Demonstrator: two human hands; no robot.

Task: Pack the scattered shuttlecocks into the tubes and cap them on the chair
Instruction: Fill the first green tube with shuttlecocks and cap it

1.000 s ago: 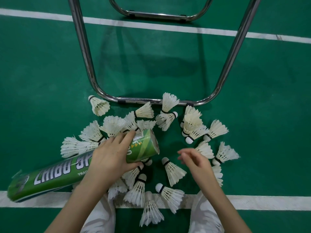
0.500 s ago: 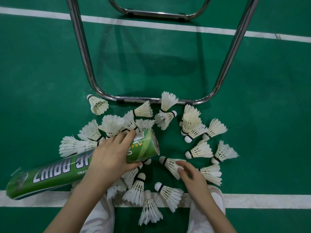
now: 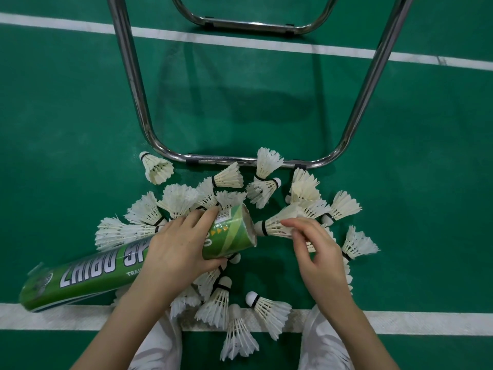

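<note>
Shuttlecock (image 3: 274, 226) pinched at feathers by right hand (image 3: 316, 259), cork pointing left, just beside open tube (image 3: 133, 263) mouth. Tube lies slanted over floor, mouth facing right, left hand (image 3: 177, 251) wrapped round it. Axes nearly aligned; leftward push should seat it. Other shuttlecocks (image 3: 216, 307) scattered near chair frame (image 3: 240, 161).

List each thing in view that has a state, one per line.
green tube: uncapped, open mouth facing right, gripped by left hand.
held shuttlecock: pinched by right hand, cork toward the tube mouth, not yet inside.
loose shuttlecocks: scattered on the floor.
chair frame: standing on the floor.
</note>
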